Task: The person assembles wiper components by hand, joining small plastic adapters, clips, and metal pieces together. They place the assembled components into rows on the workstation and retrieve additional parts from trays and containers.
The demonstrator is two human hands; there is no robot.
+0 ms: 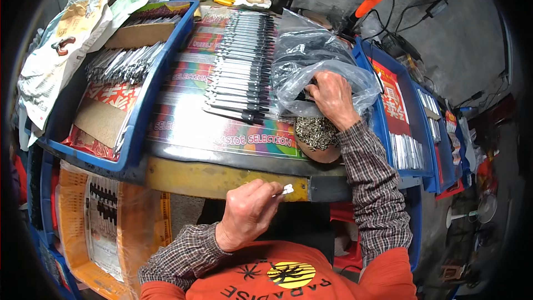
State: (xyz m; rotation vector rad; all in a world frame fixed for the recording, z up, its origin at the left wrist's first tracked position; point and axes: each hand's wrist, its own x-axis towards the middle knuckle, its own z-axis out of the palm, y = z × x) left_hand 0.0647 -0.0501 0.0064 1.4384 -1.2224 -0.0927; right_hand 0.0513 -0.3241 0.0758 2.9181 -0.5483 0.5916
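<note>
While the left hand (246, 211) pinches a small white piece (287, 189) at the frame's lower center, the right hand (333, 97) curls at the mouth of a plastic bag (290, 83) at upper center; whether it holds anything cannot be told. Small metal parts (316, 134) lie just below.

White piece (287, 189), plaid sleeve (375, 169), blue tray (154, 91)

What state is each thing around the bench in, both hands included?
Left hand: closed, pinching a small white piece
Clear plastic bag: open, crumpled
Right hand: at the bag's mouth, fingertips partly hidden
Pen-like rods: lined up side by side
Small metal parts: loosely heaped in a round dish
Left blue bin: uncovered, partly filled
Right blue bin: uncovered, partly filled
</note>
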